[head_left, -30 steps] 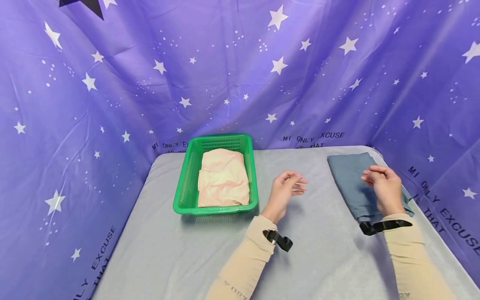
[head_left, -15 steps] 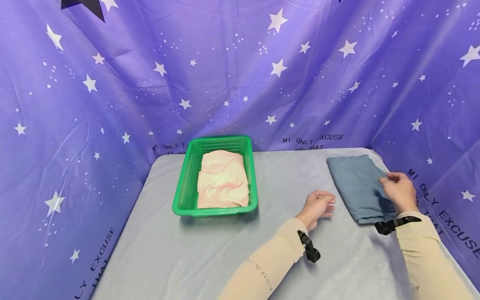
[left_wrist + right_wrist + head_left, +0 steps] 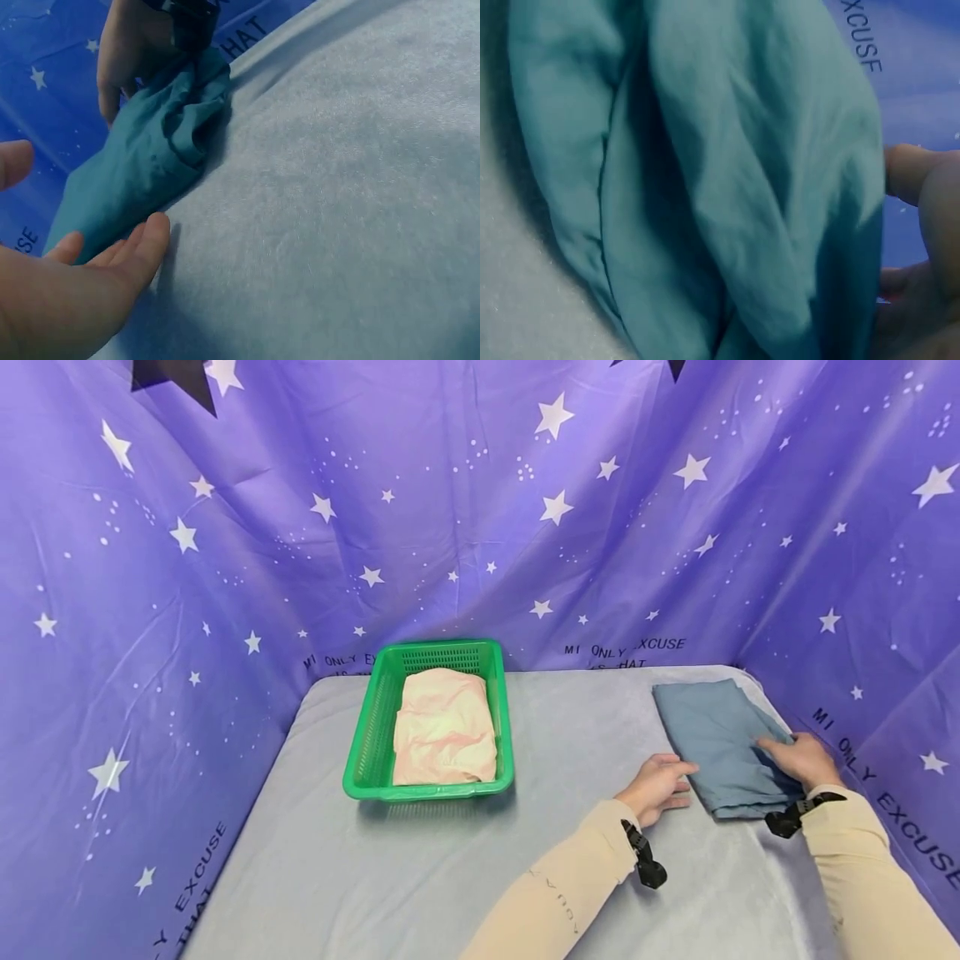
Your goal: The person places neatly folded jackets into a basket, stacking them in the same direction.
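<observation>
A folded blue-grey cloth garment (image 3: 712,735) lies at the right side of the table, its near end showing loose folds in the wrist views. My left hand (image 3: 654,787) is low beside its left edge, fingers extended and fingertips right at the cloth; in the left wrist view the thumb stands well apart from those fingers (image 3: 146,247). At the opposite edge is my right hand (image 3: 806,760), its thumb reaching over the cloth in the head view. The garment hides part of its fingers in the right wrist view (image 3: 904,176).
A green plastic basket (image 3: 506,727) stands at the back, left of centre, with a folded pale pink garment (image 3: 444,727) inside. A light grey cover (image 3: 390,877) lies over the table. Purple star-printed curtains (image 3: 420,527) enclose the back and both sides.
My left hand has moved right and down to the blue-grey garment's left edge. My right hand has shifted from above the garment to its right edge. The basket stays put.
</observation>
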`<state>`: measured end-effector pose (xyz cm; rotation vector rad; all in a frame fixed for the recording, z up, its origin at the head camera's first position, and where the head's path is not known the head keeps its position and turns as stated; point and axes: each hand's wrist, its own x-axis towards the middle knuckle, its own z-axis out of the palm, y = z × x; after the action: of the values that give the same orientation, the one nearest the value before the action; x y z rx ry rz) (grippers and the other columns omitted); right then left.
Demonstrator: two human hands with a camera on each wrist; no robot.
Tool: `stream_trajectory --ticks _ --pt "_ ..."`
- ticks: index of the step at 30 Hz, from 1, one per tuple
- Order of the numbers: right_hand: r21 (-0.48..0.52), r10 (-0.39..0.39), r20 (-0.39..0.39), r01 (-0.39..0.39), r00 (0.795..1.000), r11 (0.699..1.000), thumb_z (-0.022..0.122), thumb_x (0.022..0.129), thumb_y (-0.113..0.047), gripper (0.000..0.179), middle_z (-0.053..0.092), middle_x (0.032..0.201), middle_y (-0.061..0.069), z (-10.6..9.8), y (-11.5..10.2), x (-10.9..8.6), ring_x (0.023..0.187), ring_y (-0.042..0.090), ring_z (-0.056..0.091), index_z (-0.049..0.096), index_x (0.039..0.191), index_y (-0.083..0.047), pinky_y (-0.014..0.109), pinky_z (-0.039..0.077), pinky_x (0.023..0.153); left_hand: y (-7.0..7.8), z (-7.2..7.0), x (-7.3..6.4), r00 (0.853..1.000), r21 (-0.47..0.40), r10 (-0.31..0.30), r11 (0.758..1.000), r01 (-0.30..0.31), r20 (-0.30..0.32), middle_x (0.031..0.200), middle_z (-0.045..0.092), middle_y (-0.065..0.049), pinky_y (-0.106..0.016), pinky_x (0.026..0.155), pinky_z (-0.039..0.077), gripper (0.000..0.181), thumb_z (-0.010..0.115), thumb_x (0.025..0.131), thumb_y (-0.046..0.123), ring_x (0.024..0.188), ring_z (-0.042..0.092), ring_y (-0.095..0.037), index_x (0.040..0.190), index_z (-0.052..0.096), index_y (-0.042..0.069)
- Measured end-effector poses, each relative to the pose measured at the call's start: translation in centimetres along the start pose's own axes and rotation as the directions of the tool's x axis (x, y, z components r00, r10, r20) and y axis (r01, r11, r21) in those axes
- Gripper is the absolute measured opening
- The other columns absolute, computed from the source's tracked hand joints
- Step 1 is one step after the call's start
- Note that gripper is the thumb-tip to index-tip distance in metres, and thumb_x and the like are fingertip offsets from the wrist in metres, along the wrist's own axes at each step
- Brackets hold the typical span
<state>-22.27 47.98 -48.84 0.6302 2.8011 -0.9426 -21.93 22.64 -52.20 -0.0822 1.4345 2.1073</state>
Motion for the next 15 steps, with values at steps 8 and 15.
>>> stream_trajectory --ticks 8,15 --pt "0.030 0.071 0.087 -0.074 0.994 0.997 0.047 0.099 -0.055 0.104 0.016 0.147 0.055 0.0 0.3 1.1 0.135 0.066 0.028 0.008 0.145 0.030 0.067 0.035 0.112 0.0 0.6 0.6 0.999 0.044 -0.039 0.998 0.039 0.002 0.131 0.057 -0.020 -0.056 0.100 0.054 0.055 0.072 0.094 0.019 0.120 0.060 -0.037 0.142 0.049 0.006" --pt "-0.029 0.067 0.130 -0.064 0.989 0.998 0.051 0.096 -0.054 0.106 0.021 0.142 0.057 -0.4 0.0 1.6 0.129 0.065 0.037 0.017 0.139 0.037 0.064 0.042 0.110 0.3 0.1 1.3 0.996 0.080 -0.084 0.993 0.082 0.024 0.145 0.053 -0.022 -0.054 0.099 0.055 0.072 0.074 0.093 0.031 0.130 0.056 -0.042 0.152 0.041 0.007"
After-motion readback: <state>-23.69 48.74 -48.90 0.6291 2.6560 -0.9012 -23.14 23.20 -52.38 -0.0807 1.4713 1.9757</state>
